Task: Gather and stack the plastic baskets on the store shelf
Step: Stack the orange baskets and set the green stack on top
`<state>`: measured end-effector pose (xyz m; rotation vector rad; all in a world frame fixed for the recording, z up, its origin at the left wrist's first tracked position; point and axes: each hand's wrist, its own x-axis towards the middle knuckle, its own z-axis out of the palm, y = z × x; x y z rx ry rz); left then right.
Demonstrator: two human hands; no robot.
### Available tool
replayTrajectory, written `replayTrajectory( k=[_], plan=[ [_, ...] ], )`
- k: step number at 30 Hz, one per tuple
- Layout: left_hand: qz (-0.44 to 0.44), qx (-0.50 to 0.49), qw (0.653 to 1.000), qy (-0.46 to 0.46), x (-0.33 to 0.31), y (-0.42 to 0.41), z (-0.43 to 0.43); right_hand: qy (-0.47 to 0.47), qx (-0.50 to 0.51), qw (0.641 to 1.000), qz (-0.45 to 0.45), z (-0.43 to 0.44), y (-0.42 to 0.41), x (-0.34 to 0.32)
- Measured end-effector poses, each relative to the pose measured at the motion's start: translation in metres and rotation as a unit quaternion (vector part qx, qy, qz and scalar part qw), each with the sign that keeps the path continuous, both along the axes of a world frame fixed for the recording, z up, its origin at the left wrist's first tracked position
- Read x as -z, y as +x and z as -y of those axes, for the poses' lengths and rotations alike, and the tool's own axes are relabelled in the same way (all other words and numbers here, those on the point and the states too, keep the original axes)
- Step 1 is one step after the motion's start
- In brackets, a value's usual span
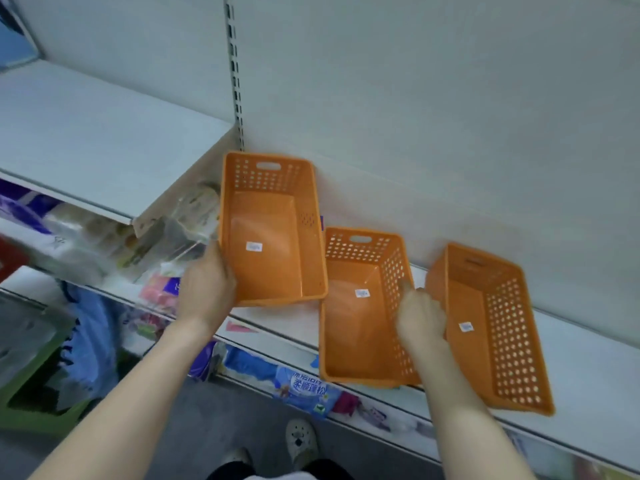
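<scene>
Three orange baskets sit apart on the white shelf (588,368): left basket (273,233), middle basket (360,313), right basket (491,334). We see the left hand (207,285) gripping the left basket's near corner, the right hand (420,318) clasping the right basket's left rim.

White store shelf (588,362) carries three orange baskets (360,306) side by side (all empty, unstacked)

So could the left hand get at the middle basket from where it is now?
Probably not yet: the left hand has its grip on the left basket, which it would need to let go. Otherwise the middle basket sits open-topped right beside it.
</scene>
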<state>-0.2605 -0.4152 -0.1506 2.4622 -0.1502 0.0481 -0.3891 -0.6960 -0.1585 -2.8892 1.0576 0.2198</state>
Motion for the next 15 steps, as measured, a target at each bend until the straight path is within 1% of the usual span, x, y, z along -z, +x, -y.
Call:
replayTrajectory(
  k=[2,3,5,7,8,9,10,12,13,14,15],
  plan=[
    [0.071,0.016,0.997,0.016,-0.027,0.001,0.002,0.006,0.018,1.0,0.006,-0.001,-0.005,0.001],
    [0.105,0.031,0.994,0.02,-0.042,0.0,0.004,0.023,0.028,0.999,0.016,-0.003,-0.008,0.002],
    [0.153,0.066,0.986,0.011,-0.068,-0.002,0.006,0.083,0.04,0.993,0.075,-0.006,-0.011,-0.002],
    [0.167,0.088,0.982,-0.012,-0.091,-0.007,0.005,0.132,0.057,0.976,0.161,-0.011,-0.013,-0.011],
    [0.165,0.093,0.981,-0.026,-0.1,-0.009,0.005,0.159,0.067,0.96,0.219,-0.014,-0.012,-0.019],
    [0.164,0.096,0.981,-0.043,-0.108,-0.012,0.005,0.195,0.08,0.936,0.282,-0.017,-0.01,-0.031],
    [0.165,0.102,0.979,-0.065,-0.114,-0.015,0.006,0.239,0.085,0.907,0.336,-0.023,-0.009,-0.044],
    [0.17,0.122,0.971,-0.111,-0.12,-0.023,0.016,0.337,0.075,0.843,0.412,-0.035,-0.007,-0.073],
    [0.162,0.137,0.969,-0.125,-0.118,-0.027,0.023,0.375,0.065,0.82,0.427,-0.036,-0.006,-0.084],
    [0.146,0.155,0.968,-0.135,-0.114,-0.031,0.03,0.404,0.055,0.807,0.427,-0.037,-0.006,-0.095],
    [0.125,0.176,0.965,-0.146,-0.109,-0.034,0.037,0.408,0.052,0.809,0.419,-0.036,-0.006,-0.102]
  ],
)
